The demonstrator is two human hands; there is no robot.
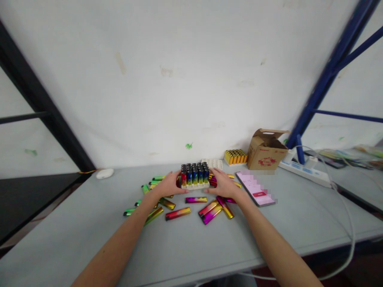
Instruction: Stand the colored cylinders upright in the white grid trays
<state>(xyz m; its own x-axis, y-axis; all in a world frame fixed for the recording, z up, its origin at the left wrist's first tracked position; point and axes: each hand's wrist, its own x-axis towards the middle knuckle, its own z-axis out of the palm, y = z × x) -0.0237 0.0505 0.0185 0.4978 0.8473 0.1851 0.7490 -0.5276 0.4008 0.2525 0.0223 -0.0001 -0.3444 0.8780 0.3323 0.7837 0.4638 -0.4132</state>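
Observation:
A white tray (196, 186) packed with rows of upright multicoloured lighters (195, 176) with black tops stands among loose lighters on the table. My left hand (167, 186) grips its left end, with the thumb along the front. Round the right end my right hand (223, 185) is curved in the same way. Green and gold lighters (154, 215) lie scattered by my left wrist. Before the tray are a purple and gold lighter (196, 200) and a red and gold lighter (178, 213). Several more lighters (212, 213) lie beside my right wrist.
Behind the tray is another white tray (214, 163) with holes. Yellow lighters (235, 157) stand packed in rows near an open cardboard box (266, 153). A phone (255, 189), a power strip (308, 173) and its white cable are at right. A white object (104, 173) lies far left.

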